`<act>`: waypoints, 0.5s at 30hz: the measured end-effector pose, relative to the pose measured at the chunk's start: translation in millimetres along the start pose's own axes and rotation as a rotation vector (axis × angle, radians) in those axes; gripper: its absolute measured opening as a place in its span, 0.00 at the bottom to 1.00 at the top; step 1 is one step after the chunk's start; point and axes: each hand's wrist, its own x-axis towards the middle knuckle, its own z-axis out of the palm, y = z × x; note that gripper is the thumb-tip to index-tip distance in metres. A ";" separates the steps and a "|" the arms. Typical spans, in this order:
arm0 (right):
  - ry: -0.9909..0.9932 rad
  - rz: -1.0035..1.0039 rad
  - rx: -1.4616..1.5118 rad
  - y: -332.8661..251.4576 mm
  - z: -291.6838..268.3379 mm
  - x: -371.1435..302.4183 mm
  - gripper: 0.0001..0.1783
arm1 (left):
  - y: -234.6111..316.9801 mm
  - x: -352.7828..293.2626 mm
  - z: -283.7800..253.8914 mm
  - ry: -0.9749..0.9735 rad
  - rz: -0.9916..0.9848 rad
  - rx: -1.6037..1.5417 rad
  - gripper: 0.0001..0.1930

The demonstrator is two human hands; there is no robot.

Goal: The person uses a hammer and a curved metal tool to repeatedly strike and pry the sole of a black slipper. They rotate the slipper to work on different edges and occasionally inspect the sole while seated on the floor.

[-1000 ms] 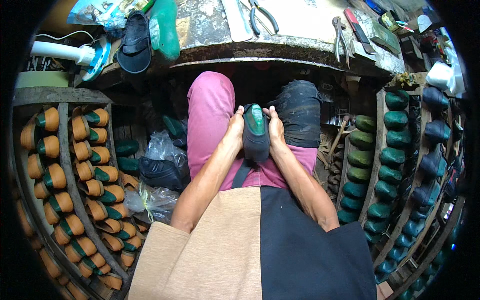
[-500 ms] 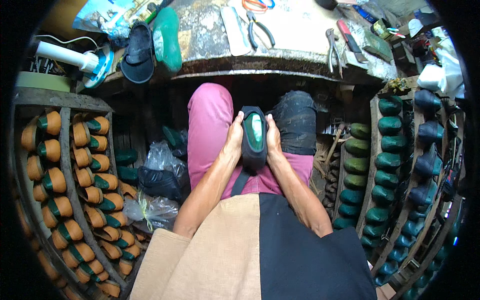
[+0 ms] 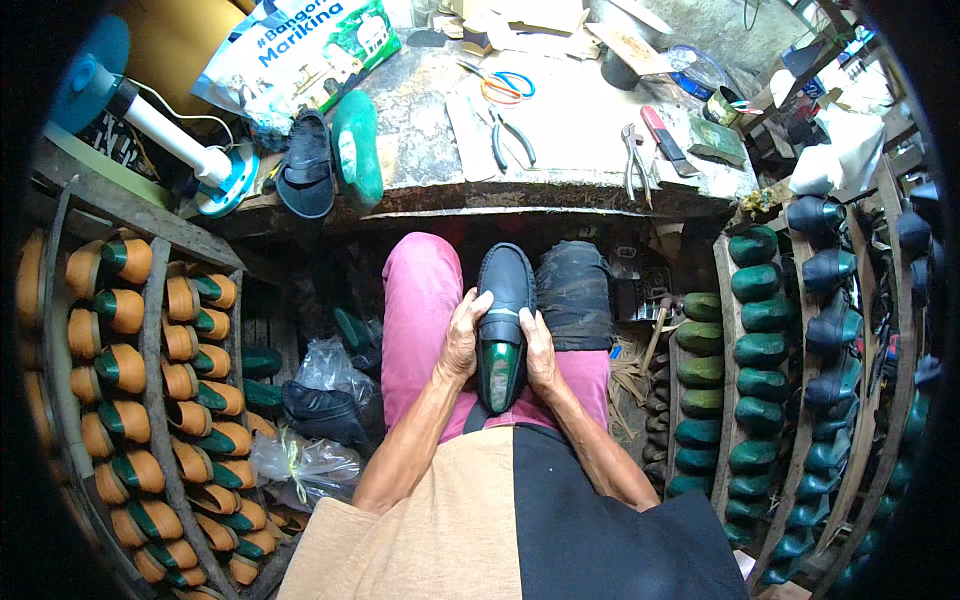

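A dark loafer (image 3: 507, 278) is over my lap, its toe pointing away from me and its top facing up. A shiny green shoe last (image 3: 500, 368) fills its opening. My left hand (image 3: 462, 335) grips the shoe's left side, thumb on the strap across the upper. On the opposite side my right hand (image 3: 541, 350) holds it the same way, fingers mostly hidden beneath. Below the heel, part of a dark strap (image 3: 476, 416) shows against my pink trousers (image 3: 422, 300). A dark cloth (image 3: 576, 300) covers my right knee.
Ahead stands a worn workbench (image 3: 410, 165) with a black shoe (image 3: 305, 165), a green last (image 3: 357, 150), pliers (image 3: 513, 145), pincers (image 3: 636, 165) and a red-handled cutter (image 3: 668, 140). Racks hold tan shoes (image 3: 122, 368) at left and green lasts (image 3: 762, 350) at right. A hammer (image 3: 657, 330) is by my right knee.
The loafer has tipped from a steep, end-on position so its upper and toe now show. Both hands turned with it and kept their grip. The view has shifted, showing more of the bench.
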 end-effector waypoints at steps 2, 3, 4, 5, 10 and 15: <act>0.029 -0.028 -0.016 -9.6 3.9 -7.4 0.39 | 4.3 -8.4 8.9 0.089 0.011 0.043 0.44; 0.069 -0.019 -0.038 -15.9 6.4 -12.0 0.41 | 6.9 -12.6 14.3 0.134 0.009 0.063 0.44; 0.114 -0.019 -0.050 -23.8 9.9 -15.6 0.43 | 12.0 -15.7 18.6 0.058 0.026 0.066 0.42; 0.180 0.015 -0.072 -33.5 12.9 -19.2 0.44 | 18.2 -17.8 22.4 -0.014 0.025 0.076 0.40; 0.214 -0.149 -0.510 -108.7 -0.3 -46.0 0.31 | 52.6 -10.6 35.0 -0.118 0.223 0.278 0.34; 0.136 -0.361 -0.410 -181.7 -64.6 -18.9 0.20 | 56.3 10.5 47.6 -0.168 0.124 0.442 0.37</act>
